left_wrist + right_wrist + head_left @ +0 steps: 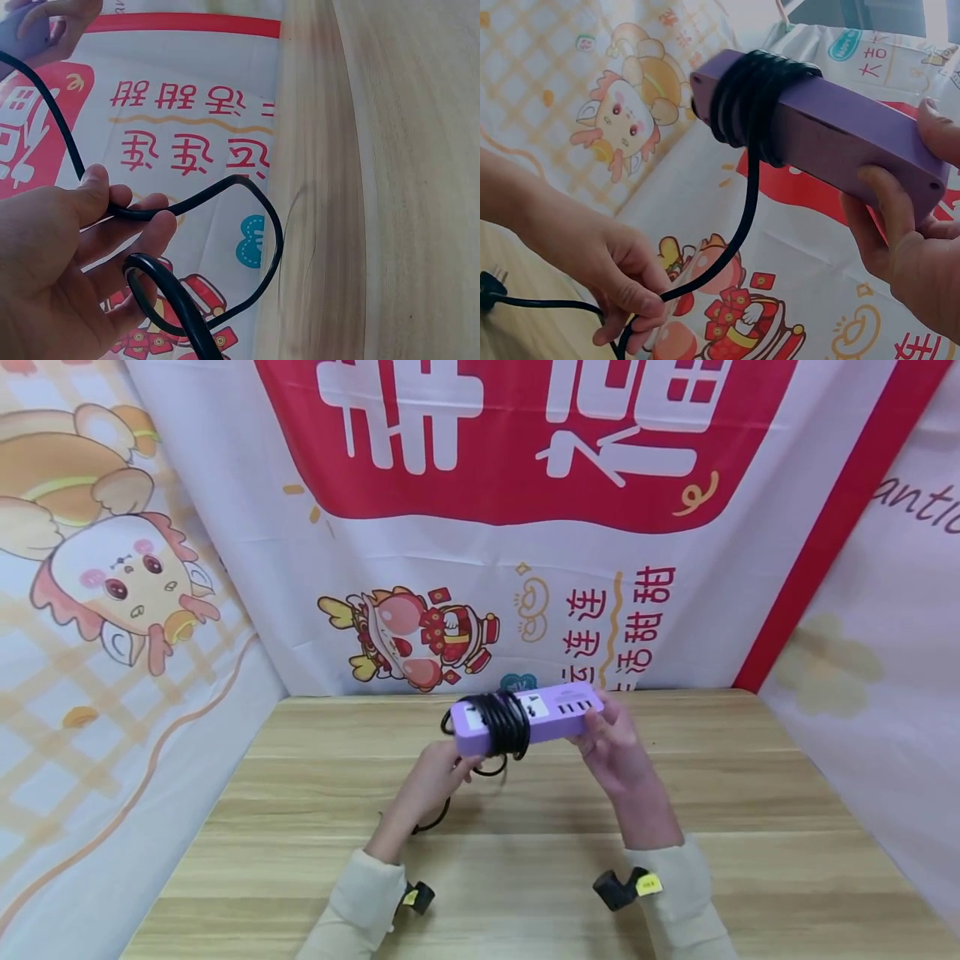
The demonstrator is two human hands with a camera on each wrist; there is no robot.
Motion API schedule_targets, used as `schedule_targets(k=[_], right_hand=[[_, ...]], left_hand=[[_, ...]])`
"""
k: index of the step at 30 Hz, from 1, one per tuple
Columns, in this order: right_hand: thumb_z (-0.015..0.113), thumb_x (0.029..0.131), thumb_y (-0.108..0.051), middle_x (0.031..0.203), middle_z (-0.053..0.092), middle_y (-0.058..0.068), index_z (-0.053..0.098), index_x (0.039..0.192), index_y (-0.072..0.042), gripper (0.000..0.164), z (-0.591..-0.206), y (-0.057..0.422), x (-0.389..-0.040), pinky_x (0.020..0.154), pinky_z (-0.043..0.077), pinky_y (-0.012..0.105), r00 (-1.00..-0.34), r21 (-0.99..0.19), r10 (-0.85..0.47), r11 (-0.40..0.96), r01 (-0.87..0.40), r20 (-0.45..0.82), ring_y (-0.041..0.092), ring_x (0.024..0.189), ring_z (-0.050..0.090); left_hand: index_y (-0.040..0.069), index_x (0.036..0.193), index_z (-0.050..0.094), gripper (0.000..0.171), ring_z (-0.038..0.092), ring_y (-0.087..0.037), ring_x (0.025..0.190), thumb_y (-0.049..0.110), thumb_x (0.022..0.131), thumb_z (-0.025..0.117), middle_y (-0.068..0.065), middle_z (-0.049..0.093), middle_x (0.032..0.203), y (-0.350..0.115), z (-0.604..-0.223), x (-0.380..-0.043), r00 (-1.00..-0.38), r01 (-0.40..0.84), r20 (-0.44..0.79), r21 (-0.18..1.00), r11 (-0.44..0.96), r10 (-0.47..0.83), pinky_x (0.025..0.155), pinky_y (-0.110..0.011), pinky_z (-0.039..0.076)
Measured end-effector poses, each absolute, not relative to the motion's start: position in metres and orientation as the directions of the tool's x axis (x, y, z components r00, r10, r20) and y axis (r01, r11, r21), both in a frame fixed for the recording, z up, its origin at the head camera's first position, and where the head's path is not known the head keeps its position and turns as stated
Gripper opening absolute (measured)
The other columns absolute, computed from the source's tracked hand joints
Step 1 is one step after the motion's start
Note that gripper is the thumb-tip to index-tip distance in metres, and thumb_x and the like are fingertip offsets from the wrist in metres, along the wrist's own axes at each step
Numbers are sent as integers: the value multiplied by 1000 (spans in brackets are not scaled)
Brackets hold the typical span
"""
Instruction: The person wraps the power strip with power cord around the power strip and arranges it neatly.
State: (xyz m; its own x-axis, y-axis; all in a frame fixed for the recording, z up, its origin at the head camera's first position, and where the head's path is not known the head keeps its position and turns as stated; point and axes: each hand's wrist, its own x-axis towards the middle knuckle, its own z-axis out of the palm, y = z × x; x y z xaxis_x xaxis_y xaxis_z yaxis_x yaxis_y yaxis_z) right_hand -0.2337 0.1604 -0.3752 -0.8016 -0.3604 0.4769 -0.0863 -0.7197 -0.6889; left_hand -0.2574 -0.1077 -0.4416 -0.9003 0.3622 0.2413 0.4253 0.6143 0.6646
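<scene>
A purple power strip (558, 714) with white socket faces is held above the table, its black cord (504, 724) wound in several turns round one end. My right hand (617, 747) grips the other end, with thumb and fingers on its sides in the right wrist view. Below the wound end, my left hand (438, 777) pinches the loose cord between thumb and fingers. In the left wrist view the cord (274, 247) runs from those fingertips into a hanging loop. The plug (490, 291) with metal prongs shows at the left edge of the right wrist view.
A wood-grain table (510, 877) lies below both hands. Printed cloth (247, 552) with red and cartoon designs hangs behind it, and more cloth (862, 693) stands at the sides. Each wrist carries a small black camera (617, 891).
</scene>
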Motion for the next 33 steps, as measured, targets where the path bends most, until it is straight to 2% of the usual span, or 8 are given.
schedule_targets(k=[3, 7, 9, 12, 15, 23, 27, 33], right_hand=[[64, 97, -14, 112, 71, 4, 59, 124, -4, 29, -376, 156, -232, 85, 57, 21, -766, -733, -419, -673, -98, 488, 13, 99, 70], [67, 95, -14, 111, 69, 2, 57, 122, -6, 30, -375, 151, -230, 83, 57, 20, -740, -777, -468, -619, -116, 483, 11, 98, 68], [68, 94, -15, 110, 68, 1, 56, 122, -6, 31, -375, 148, -229, 82, 57, 20, -727, -791, -489, -599, -121, 482, 11, 98, 67], [69, 94, -17, 111, 66, 1, 55, 122, -6, 34, -376, 143, -227, 83, 56, 21, -701, -809, -528, -576, -120, 480, 11, 98, 66], [68, 94, -17, 112, 64, 0, 54, 122, -7, 33, -378, 136, -225, 83, 55, 20, -678, -823, -563, -558, -109, 472, 10, 100, 64], [65, 96, -21, 110, 63, -3, 55, 121, -10, 29, -383, 120, -219, 82, 54, 21, -659, -867, -634, -495, -56, 405, 9, 99, 62], [68, 95, -23, 110, 63, -3, 55, 121, -11, 31, -384, 124, -221, 81, 55, 23, -666, -883, -627, -457, -105, 403, 9, 99, 62], [71, 93, -24, 110, 65, -3, 56, 122, -11, 35, -381, 134, -226, 80, 55, 22, -609, -890, -655, -393, -229, 446, 9, 97, 63]], left_hand=[[7, 123, 63, 26, 68, -22, 93, 9, 98, 60, -11, 70, 110, -110, -440, -254, -927, 366, 240, 754, 546, 290, 85, -42, 57], [5, 125, 62, 29, 58, -31, 120, 7, 96, 57, -16, 63, 126, -116, -443, -248, -947, 320, 256, 784, 532, 193, 108, -52, 44], [6, 112, 66, 19, 63, -29, 110, 9, 95, 57, -14, 67, 116, -118, -443, -248, -930, 369, 297, 761, 533, 219, 102, -50, 48], [13, 96, 68, 6, 67, -17, 90, 15, 92, 64, -2, 73, 98, -117, -442, -252, -898, 441, 354, 723, 532, 262, 87, -37, 55], [19, 90, 68, 2, 62, -7, 74, 18, 91, 66, 6, 72, 85, -116, -441, -258, -878, 477, 380, 646, 595, 291, 71, -26, 52], [18, 88, 69, 17, 60, -10, 67, 12, 100, 57, 3, 71, 80, -116, -439, -261, -897, 437, 370, 668, 602, 239, 64, -26, 49], [17, 88, 69, 13, 60, -9, 66, 12, 98, 62, 2, 71, 78, -123, -437, -264, -889, 445, 403, 641, 626, 218, 64, -27, 50], [11, 94, 71, 8, 60, -9, 58, 11, 97, 64, -6, 73, 83, -135, -430, -264, -897, 423, 399, 650, 632, 191, 50, -23, 46]])
